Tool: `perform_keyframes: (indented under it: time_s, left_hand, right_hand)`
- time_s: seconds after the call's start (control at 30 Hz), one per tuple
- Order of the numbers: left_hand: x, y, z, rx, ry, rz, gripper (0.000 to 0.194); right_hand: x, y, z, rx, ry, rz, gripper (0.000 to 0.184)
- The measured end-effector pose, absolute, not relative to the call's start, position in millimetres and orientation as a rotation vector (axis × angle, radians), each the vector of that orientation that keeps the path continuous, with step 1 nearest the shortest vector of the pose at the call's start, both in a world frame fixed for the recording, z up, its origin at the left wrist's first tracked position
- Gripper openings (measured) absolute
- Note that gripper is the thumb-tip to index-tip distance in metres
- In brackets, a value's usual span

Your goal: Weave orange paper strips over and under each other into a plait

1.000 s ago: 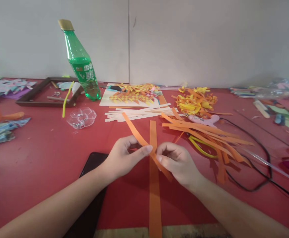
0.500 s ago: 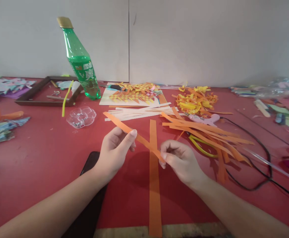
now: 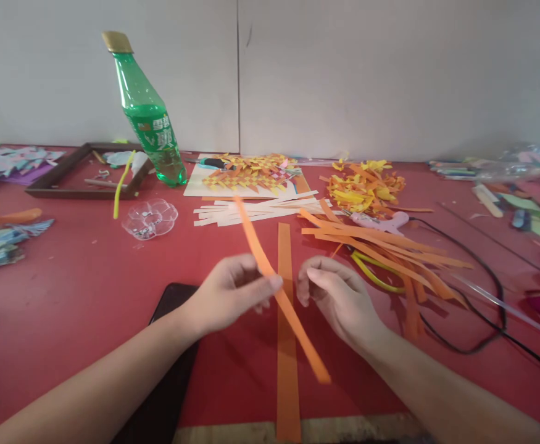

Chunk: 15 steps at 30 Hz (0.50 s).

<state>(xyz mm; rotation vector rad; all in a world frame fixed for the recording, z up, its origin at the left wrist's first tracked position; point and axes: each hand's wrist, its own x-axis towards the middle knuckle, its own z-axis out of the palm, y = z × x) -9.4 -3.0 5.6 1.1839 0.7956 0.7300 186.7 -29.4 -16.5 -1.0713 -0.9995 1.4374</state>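
My left hand [image 3: 239,293] pinches an orange paper strip [image 3: 297,324] near its middle, thumb on top. The strip slants from upper left to lower right, held above the table. My right hand [image 3: 337,296] is just right of it, fingers curled loosely with a gap to the thumb and nothing seen in them. Beneath both, a second orange paper strip [image 3: 288,382] lies lengthwise on the red table [image 3: 232,382], reaching over its front edge. Right of it is a pile of loose orange strips [image 3: 381,240], with yellow-handled scissors [image 3: 376,274] partly under them.
A green bottle [image 3: 152,129] stands at the back left by a brown frame [image 3: 57,192]. A clear flower-shaped dish [image 3: 152,219], white strips [image 3: 255,209], and yellow-orange paper pieces [image 3: 366,188] lie ahead. A pink glue gun [image 3: 383,223] trails a black cord. A dark phone-like slab [image 3: 168,370] lies under my left forearm.
My right hand has let go of the strip's end. My left hand has shifted right and lower, and the strip has swung to a steeper slant.
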Motion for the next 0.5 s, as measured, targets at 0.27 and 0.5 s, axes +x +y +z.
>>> perform_keyframes:
  time_s: [0.27,0.5]
  left_hand:
    - [-12.3,-6.5,8.7,1.349,0.631,0.079,0.025]
    - [-9.3,2.2,2.5,1.032,0.812,0.768,0.03]
  right_hand:
    - [185.5,-32.8,-13.8,-1.237,-1.215,1.479,0.028]
    - [190.7,-33.7,-13.0,-0.997,-1.323,1.814,0.047]
